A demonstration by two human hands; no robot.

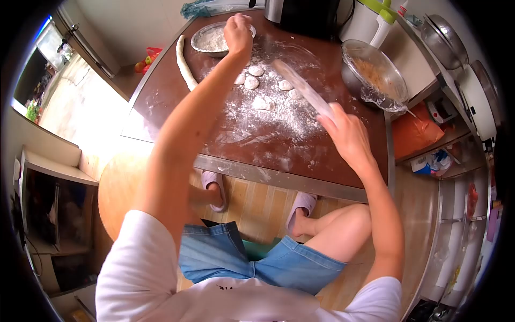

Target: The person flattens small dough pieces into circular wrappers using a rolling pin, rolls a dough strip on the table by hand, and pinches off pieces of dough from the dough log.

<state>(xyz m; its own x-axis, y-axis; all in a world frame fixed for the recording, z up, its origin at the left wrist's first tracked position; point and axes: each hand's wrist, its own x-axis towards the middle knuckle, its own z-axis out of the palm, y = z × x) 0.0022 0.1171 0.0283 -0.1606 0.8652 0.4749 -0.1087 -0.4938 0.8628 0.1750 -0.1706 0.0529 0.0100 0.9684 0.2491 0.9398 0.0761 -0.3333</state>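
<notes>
My left hand (237, 35) reaches over the right side of a metal bowl of white flour (210, 39). Its fingers are curled together, and what they hold, if anything, is hidden. In my right hand (347, 135) is a flour-dusted rolling pin (303, 88), slanting up over the table and slightly blurred. Several small flattened dough pieces (251, 82) lie in scattered flour between my hands. A larger dough piece (263, 103) sits nearer to me. Behind my left forearm, a long dough rope (184, 63) stretches along the table's left side.
The brown table (343, 172) has a metal front edge above my knees. At its right stands a metal bowl of filling (370, 72), partly covered with plastic wrap. A black appliance (300, 16) stands at the back. Shelves with an orange bag (418, 131) flank the right side.
</notes>
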